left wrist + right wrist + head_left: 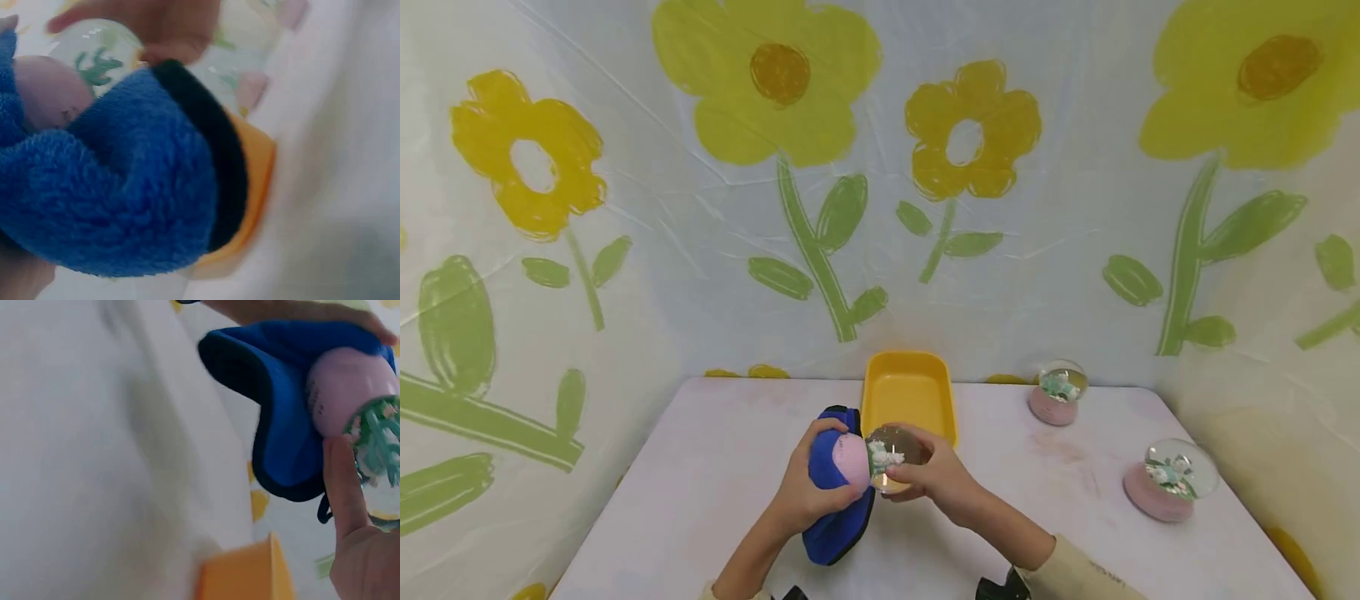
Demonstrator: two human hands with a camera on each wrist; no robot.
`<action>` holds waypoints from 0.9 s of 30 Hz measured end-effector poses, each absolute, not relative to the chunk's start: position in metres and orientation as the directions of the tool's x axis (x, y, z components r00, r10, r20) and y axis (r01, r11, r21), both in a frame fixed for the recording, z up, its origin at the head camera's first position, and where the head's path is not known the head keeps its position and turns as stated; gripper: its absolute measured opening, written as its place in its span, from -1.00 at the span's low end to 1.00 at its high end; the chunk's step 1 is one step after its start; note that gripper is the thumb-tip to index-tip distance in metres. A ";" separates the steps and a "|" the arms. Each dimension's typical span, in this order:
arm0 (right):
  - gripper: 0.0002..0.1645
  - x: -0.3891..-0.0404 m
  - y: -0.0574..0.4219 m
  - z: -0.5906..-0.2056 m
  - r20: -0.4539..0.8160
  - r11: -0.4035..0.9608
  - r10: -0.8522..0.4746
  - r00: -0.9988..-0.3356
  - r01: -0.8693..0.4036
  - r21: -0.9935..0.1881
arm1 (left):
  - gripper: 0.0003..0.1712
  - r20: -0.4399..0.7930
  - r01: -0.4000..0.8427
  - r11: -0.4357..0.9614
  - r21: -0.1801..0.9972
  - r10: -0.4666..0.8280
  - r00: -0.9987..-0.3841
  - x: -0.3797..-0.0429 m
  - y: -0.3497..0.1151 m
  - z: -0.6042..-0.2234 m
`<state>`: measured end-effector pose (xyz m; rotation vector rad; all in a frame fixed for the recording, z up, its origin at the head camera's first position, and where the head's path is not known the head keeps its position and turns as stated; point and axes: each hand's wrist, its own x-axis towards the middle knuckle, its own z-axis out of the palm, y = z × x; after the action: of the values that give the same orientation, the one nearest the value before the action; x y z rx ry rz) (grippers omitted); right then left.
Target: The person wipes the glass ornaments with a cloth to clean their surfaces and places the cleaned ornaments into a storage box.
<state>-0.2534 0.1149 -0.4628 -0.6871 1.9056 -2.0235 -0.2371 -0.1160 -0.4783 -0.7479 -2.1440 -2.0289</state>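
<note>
Both hands hold a snow globe (852, 461) on its side above the table. My left hand (801, 483) grips its pink base through a blue fluffy cloth (838, 533) with black edging. Around the clear dome curl the fingers of my right hand (946, 477). In the left wrist view the cloth (137, 194) hides much of the base. The right wrist view shows green and white figures inside the snow globe (347, 387), with a finger of the right hand (359, 550) touching near the rim of the base.
A yellow tray (910, 390) lies just beyond the hands at the table's back. Two more pink-based snow globes stand to the right: one snow globe (1055, 404) near the back, another snow globe (1161, 492) closer. Flower-print sheeting (1045, 317) rises behind the white table (722, 442).
</note>
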 end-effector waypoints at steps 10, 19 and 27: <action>0.01 -0.241 0.125 -0.450 0.527 0.388 -0.605 -0.597 -0.799 -0.459 | -0.36 0.376 0.354 -0.136 0.925 0.215 -0.901 -0.240 -0.103 -0.488; -0.04 -0.257 0.128 -0.434 0.619 0.254 -0.772 -0.146 -0.963 0.089 | -0.37 0.216 0.163 -0.201 0.966 0.282 -0.935 -0.241 -0.109 -0.476; -0.18 -0.253 0.118 -0.431 0.234 0.142 -0.584 -0.777 -0.382 -0.913 | -0.27 0.431 0.461 0.018 0.887 0.324 -0.842 -0.236 -0.122 -0.464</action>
<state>-0.2531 0.1176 -0.4307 -0.9579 2.2334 -1.6967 -0.2358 -0.1224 -0.4637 -0.8386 -2.1623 -1.9584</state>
